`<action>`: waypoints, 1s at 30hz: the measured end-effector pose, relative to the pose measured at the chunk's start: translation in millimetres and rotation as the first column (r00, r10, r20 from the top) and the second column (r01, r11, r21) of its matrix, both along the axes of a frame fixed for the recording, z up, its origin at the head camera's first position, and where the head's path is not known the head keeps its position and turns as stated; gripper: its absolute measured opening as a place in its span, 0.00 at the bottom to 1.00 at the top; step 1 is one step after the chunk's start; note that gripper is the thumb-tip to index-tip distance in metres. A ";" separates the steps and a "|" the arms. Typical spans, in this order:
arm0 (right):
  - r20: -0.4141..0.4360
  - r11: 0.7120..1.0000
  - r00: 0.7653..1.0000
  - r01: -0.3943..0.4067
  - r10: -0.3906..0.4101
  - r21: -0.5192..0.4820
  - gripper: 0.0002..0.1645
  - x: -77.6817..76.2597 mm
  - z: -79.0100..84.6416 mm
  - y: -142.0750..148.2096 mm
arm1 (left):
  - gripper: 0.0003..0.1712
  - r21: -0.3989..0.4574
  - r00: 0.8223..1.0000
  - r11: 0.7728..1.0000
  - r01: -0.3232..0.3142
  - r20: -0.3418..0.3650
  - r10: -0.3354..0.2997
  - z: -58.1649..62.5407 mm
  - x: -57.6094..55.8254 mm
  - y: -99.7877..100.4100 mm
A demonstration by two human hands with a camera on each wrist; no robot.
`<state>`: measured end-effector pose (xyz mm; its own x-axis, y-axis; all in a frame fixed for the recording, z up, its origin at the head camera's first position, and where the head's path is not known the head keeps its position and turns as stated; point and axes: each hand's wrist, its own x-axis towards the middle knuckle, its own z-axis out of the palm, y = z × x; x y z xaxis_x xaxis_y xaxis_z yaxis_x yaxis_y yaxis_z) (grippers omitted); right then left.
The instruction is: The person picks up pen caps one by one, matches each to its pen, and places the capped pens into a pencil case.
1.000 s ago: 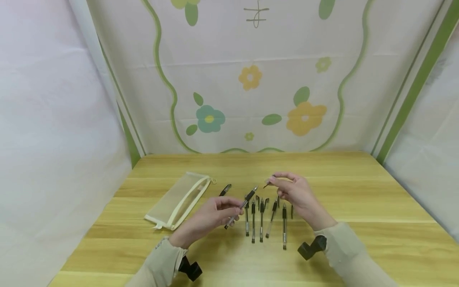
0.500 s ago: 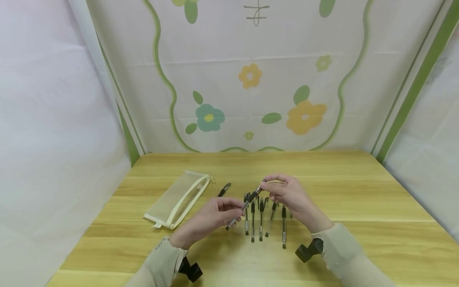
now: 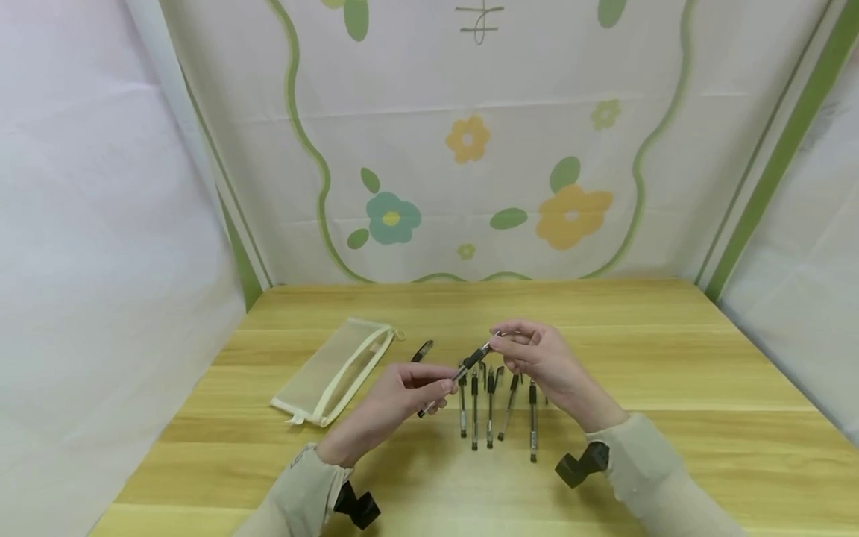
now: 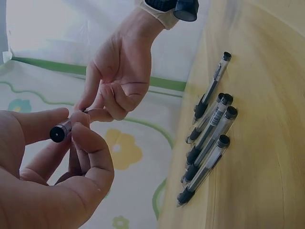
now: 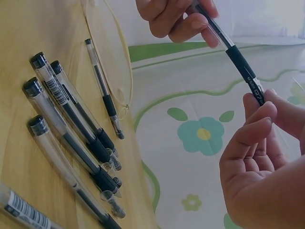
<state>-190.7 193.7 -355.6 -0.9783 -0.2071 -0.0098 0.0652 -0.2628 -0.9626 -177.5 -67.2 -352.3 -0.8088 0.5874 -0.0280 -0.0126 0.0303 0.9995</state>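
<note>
My left hand (image 3: 409, 391) grips a clear-barrelled gel pen (image 5: 224, 36) by its rear part, thumb against fingers. The pen is raised above the table, slanting up to the right, its black rubber grip (image 3: 473, 358) bare. At its upper end, my right hand (image 3: 546, 365) pinches the cap (image 5: 256, 88), whose black clip bears white lettering, over the tip. In the left wrist view the pen's black end plug (image 4: 58, 133) faces the camera. Below the hands, several similar uncapped pens (image 3: 491, 418) lie roughly side by side, tips away from me.
Small clear caps with black clips (image 3: 499, 375) lie by the pens' tips. A cream mesh pencil pouch (image 3: 322, 365), its zip undone, lies at the left. Beside it rests another pen (image 3: 422, 351). A floral cloth (image 3: 470, 186) hangs behind the wooden table (image 3: 604, 313).
My right hand has brought the cap leftward onto the pen's tip. The left hand has shifted slightly, raising the pen's rear end. The pens on the table lie as before.
</note>
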 end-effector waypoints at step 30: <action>-0.023 0.999 0.999 0.040 -0.039 0.022 0.12 3.5 -13.7 -15.3 | 0.12 -0.165 0.993 0.984 -0.068 -0.110 0.050 0.5 1.6 -1.1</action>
